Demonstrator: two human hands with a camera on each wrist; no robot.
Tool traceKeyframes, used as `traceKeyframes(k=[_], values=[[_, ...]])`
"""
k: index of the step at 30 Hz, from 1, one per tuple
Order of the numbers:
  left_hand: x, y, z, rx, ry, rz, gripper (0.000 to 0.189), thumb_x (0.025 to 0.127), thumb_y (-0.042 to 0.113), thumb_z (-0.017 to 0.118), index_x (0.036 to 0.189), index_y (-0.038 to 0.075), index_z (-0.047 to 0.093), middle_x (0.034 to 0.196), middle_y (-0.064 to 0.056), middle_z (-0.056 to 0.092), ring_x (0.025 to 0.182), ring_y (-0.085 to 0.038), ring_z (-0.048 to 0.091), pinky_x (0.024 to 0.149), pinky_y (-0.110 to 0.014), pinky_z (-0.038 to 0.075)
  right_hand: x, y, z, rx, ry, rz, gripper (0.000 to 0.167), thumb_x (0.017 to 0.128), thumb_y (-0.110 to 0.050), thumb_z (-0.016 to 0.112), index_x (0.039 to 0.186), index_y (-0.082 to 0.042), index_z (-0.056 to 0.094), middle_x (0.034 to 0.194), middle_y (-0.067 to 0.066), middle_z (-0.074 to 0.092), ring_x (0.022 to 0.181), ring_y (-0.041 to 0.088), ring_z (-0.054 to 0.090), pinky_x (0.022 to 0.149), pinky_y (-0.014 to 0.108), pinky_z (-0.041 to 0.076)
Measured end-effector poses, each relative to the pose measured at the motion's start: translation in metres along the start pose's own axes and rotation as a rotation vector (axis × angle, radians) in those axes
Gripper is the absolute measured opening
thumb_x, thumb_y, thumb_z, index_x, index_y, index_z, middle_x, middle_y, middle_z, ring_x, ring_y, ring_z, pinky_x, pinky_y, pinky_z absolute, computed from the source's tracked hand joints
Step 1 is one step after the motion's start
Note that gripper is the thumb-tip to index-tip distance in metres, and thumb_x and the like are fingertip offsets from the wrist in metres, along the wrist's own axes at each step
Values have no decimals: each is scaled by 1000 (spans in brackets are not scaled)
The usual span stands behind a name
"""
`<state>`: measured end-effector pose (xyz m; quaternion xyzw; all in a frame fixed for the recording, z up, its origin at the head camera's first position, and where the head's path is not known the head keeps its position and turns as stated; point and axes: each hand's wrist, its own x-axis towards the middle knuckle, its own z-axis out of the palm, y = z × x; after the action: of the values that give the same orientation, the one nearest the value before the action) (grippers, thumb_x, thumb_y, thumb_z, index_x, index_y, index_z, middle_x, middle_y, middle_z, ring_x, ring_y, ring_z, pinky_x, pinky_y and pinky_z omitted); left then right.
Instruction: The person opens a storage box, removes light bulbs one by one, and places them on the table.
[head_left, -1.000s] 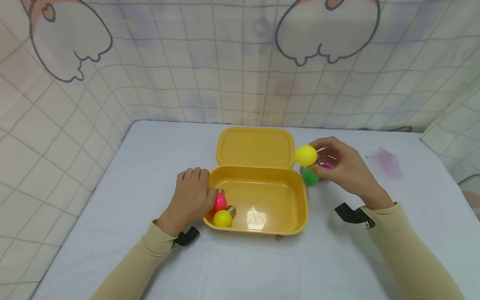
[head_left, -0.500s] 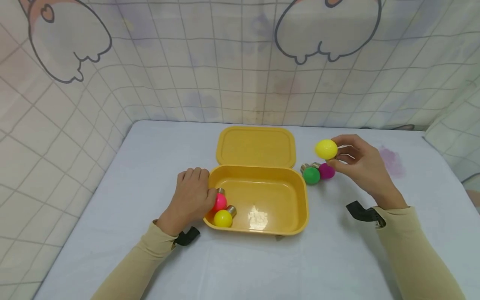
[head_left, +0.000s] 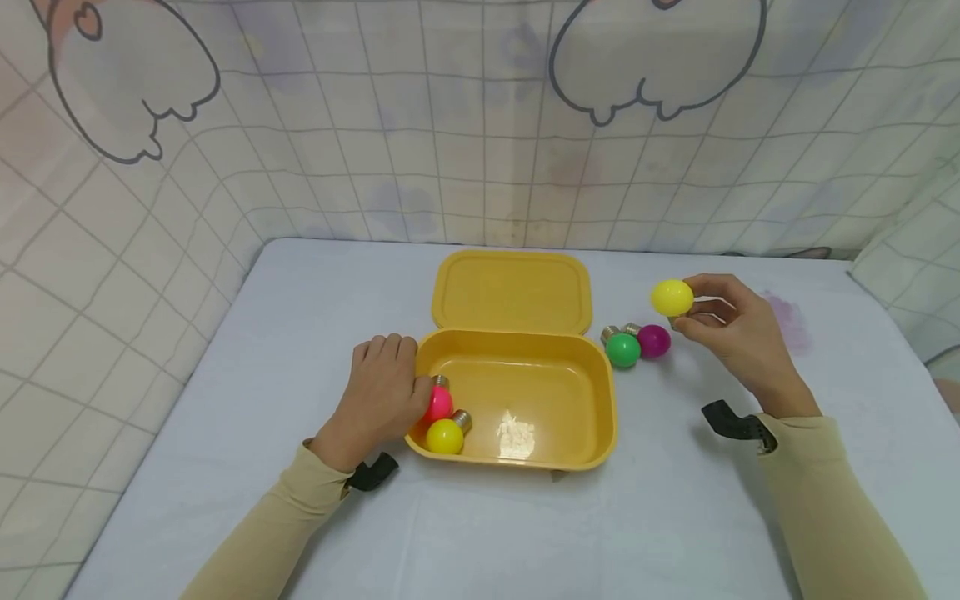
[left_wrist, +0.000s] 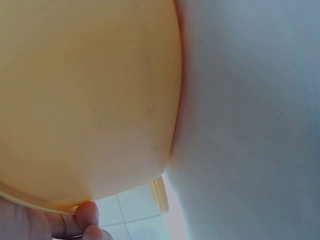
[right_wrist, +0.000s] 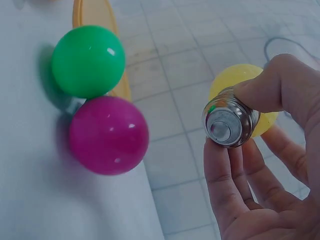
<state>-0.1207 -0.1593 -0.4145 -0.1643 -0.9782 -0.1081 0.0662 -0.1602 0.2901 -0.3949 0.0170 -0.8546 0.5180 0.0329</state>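
My right hand pinches a yellow light bulb by its metal screw base, held up over the table's right side. In the right wrist view the base faces the camera, thumb on top and fingers beneath. Left of that hand, a green bulb and a purple bulb lie side by side on the table. My left hand grips the left rim of a yellow plastic box. Inside the box, by that hand, are a pink bulb and another yellow bulb.
The yellow lid lies flat behind the box, right against its back rim. A white cloth covers the table, with a pink stain at the right. A grid-patterned curtain hangs behind.
My right hand has moved right with the yellow bulb, away from the box and lid, uncovering the purple bulb. The left hand stays on the box rim.
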Motion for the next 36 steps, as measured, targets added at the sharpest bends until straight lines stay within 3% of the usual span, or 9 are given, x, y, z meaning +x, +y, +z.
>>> traceKeyframes(k=[8,14,18,22,29,36], values=[[0,0,-2,-10,-13,-12,16,90,21,51,90,6,48,79,-6,42,81,-26,42,88,-45,36,2,16,-2,2,20,70,47,92,-21,78,134,-20,58,126,-20,57,98,0,63,82,7,53],[0,-1,-2,-7,-3,-6,15,90,20,51,89,6,47,78,-6,41,80,-26,41,86,-44,35,4,28,1,-15,23,124,52,92,-24,77,139,-15,54,119,-23,56,98,-4,62,80,8,52],[0,-1,-1,-9,-3,-2,15,90,20,50,90,6,47,78,-6,42,80,-26,41,86,-44,35,3,32,3,-86,25,187,58,94,-35,75,143,-16,51,121,-16,55,100,-2,60,81,8,49],[0,-1,0,-11,-5,-4,15,90,20,50,89,6,47,78,-6,42,80,-26,41,85,-43,35,2,33,3,-122,7,256,63,93,-44,73,145,-17,49,131,-5,55,104,2,59,86,15,47],[1,-1,0,-10,0,2,15,90,21,50,89,6,46,78,-6,41,80,-26,41,85,-44,35,5,38,2,-130,-39,305,66,93,-45,73,147,-16,47,141,7,55,105,1,59,90,21,45],[1,0,0,-11,-5,1,16,90,21,51,90,6,47,78,-6,42,80,-26,41,86,-44,35,4,40,0,-147,-94,353,68,96,-44,68,151,-14,44,150,18,50,128,30,56,101,38,48]])
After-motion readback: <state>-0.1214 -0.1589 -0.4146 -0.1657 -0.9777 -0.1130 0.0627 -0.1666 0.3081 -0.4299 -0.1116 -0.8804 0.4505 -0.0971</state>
